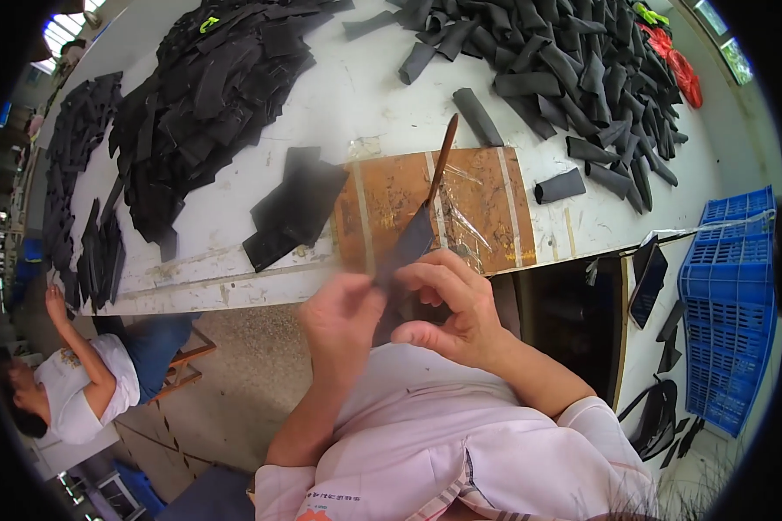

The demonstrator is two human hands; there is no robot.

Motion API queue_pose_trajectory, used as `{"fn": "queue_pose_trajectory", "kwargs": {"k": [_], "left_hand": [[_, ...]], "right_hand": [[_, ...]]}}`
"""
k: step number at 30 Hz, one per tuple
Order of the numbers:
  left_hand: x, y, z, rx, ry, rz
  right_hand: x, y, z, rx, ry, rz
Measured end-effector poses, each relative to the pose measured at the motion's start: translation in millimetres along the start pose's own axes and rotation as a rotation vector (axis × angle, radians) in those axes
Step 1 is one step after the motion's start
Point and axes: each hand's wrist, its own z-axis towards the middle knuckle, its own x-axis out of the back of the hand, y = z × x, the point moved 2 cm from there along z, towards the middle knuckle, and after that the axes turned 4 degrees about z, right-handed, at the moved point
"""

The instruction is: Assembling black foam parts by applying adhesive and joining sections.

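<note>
A dark fabric piece [414, 238] runs from the brown board [487, 187] toward my body, its far end around a brown pointed stick [444, 161] that leans up over the board. My left hand [343, 317], smeared by motion, has its fingers closed at the near part of this piece. My right hand [452, 308] is bent around the piece's right side, fingertips and thumb tip against it, with a gap between thumb and fingers. Just left of the board lies a small stack of flat black fabric pieces [297, 204], blurred.
A large heap of flat black pieces [213, 113] covers the table's left; rolled dark tubes [573, 78] pile up at the far right. One tube [478, 117] lies beside the board. A blue plastic crate [728, 304] stands at right. Another person [87, 373] sits at left.
</note>
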Motion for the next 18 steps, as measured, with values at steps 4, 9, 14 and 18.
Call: {"fn": "queue_pose_trajectory", "kwargs": {"k": [4,9,14,18], "left_hand": [[-12,-1,-1,-0.249,-0.068,0.043],[-16,-10,2,-0.496,0.079,0.331],[-15,-20,4,-0.493,0.232,0.374],[-13,-20,13,-0.108,0.114,-0.172]], "right_hand": [[-4,12,-8,-0.062,0.061,0.043],[-7,13,-3,0.032,0.065,-0.167],[-21,28,-3,0.110,0.034,-0.415],[-24,37,0,0.100,0.093,-0.425]]}}
